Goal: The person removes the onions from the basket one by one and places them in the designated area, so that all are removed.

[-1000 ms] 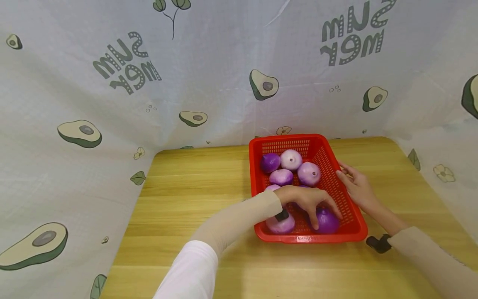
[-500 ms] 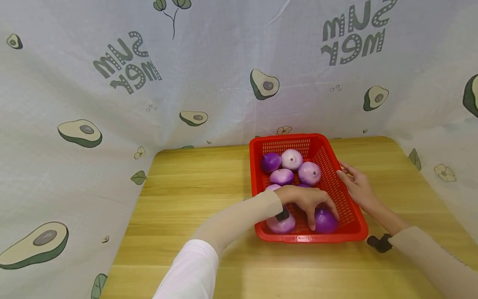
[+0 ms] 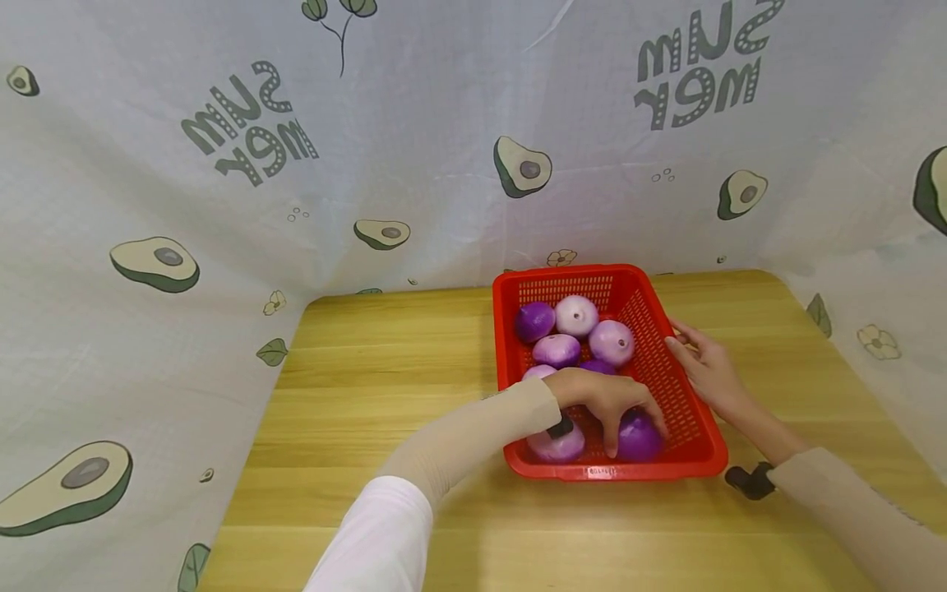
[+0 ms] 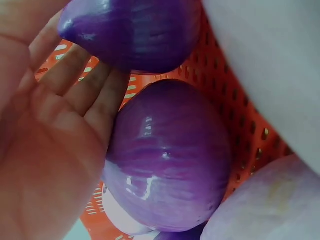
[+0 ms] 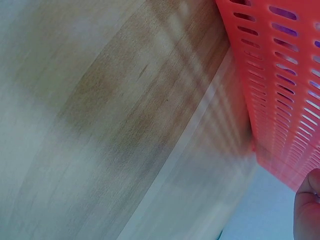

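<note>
Inside the red plastic basket (image 3: 543, 470), my left hand (image 3: 610, 399) curls its fingers and thumb round a dark purple onion (image 3: 639, 436) near the front. In the left wrist view, that onion (image 4: 135, 32) lies against the fingers, its pointed tip toward the thumb side. A second purple onion (image 4: 170, 155) sits right beside the palm. My right hand (image 3: 706, 370) holds the basket's right rim, thumb on top and fingers outside. Only part of one right finger (image 5: 307, 207) shows in the right wrist view, by the slotted basket wall.
Several pale and purple onions fill the basket's back and left side, among them a whitish one (image 3: 577, 316) and a dark one (image 3: 535, 321). The basket stands on a wooden table (image 3: 370, 395). An avocado-print cloth (image 3: 444, 123) hangs behind.
My left hand has slid the dark purple onion slightly left along the basket's front. A purple onion behind that hand shows more. My right hand stays on the rim.
</note>
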### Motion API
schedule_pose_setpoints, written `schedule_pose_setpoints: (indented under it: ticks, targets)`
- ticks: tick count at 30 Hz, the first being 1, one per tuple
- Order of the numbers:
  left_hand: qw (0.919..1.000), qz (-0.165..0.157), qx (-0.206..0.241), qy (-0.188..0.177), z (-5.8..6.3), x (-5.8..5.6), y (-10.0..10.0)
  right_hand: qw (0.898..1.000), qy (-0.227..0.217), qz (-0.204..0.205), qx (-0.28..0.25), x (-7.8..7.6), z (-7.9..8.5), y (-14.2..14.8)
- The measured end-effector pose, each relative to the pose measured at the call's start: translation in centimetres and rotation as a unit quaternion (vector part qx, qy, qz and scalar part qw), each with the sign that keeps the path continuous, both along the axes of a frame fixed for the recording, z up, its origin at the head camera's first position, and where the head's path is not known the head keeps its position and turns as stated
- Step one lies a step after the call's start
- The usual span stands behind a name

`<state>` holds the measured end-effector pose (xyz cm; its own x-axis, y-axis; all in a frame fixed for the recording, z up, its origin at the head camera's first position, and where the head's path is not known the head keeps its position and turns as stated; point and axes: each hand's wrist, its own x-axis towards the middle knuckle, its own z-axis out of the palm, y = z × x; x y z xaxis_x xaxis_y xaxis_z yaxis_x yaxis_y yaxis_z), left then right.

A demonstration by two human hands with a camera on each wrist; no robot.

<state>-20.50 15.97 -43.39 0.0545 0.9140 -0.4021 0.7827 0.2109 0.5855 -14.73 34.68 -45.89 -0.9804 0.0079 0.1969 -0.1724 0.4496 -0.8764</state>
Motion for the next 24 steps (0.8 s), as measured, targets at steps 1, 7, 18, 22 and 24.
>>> schedule_pose_setpoints:
  ticks: [1,7,18,22,24]
  targets:
    - [1.0000,-0.001,0.002,-0.001,0.0,0.0,0.0,1.000,-0.001,0.000,0.002,0.0,0.0,0.0]
    - [0.9993,-0.010,0.027,-0.023,0.0,-0.3,-0.1,1.000,0.002,0.002,-0.001,0.1,0.1,0.0]
    - [0.9932,0.020,0.056,-0.100,1.2,-0.8,-0.5,1.000,0.006,0.005,0.008,0.0,0.1,-0.1]
    - [0.9873,0.034,0.070,-0.138,1.6,-1.1,-0.7,1.000,0.006,0.003,0.017,0.0,0.2,-0.1]
    - [0.9848,0.038,0.081,-0.148,1.8,-1.4,-0.8,1.000,0.006,0.003,0.021,0.0,0.2,-0.1]
